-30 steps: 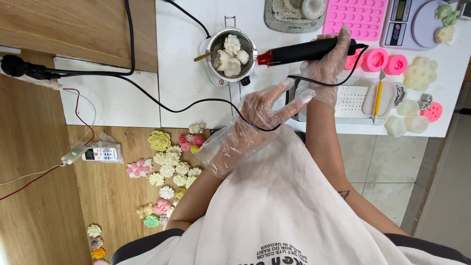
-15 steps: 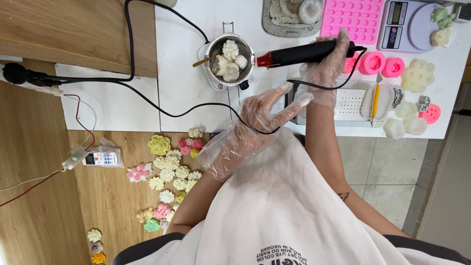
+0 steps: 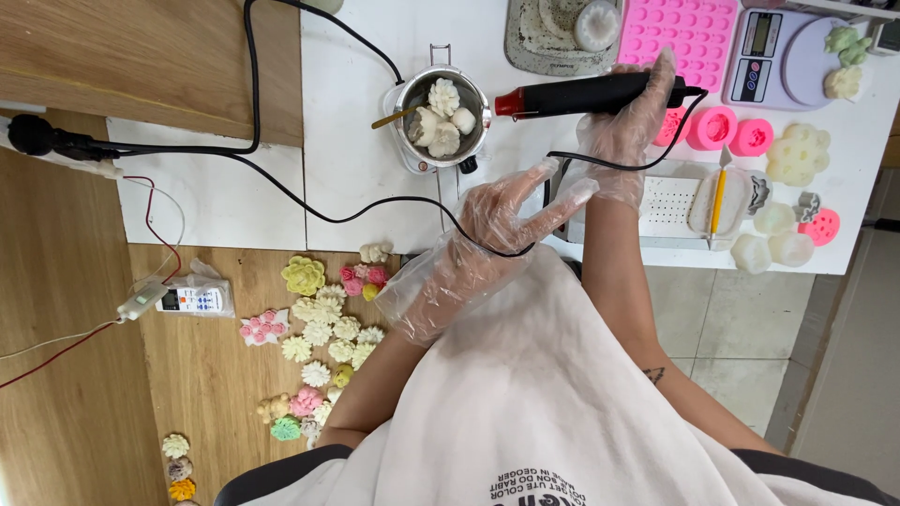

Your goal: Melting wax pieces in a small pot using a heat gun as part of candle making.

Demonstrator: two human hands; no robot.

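Two hands show, both in loose clear plastic gloves. The right hand (image 3: 630, 122) is clenched around the rear end of one black heat gun (image 3: 586, 94), which lies with its long axis almost level across the white tabletop (image 3: 356, 122); its red nozzle points left toward the one small metal pot (image 3: 441, 117), stopping just beside the rim. The pot holds four pale wax flower pieces and a brass-coloured spoon handle. The left hand (image 3: 506, 211) is released, fingers spread, hovering above the tabletop's near edge with the black cord (image 3: 375, 211) running under it; it grasps nothing. Behind the heat gun sit one pink mould tray (image 3: 698, 33), cut off at the top, and one small scale (image 3: 773, 56). Right of the hand are two round pink moulds (image 3: 731, 131). On the wooden floor (image 3: 84, 394) below lie many small flower shapes (image 3: 319, 328), too tightly packed to count, and one remote in a plastic bag (image 3: 192, 298). The right hand hides the gun's grip
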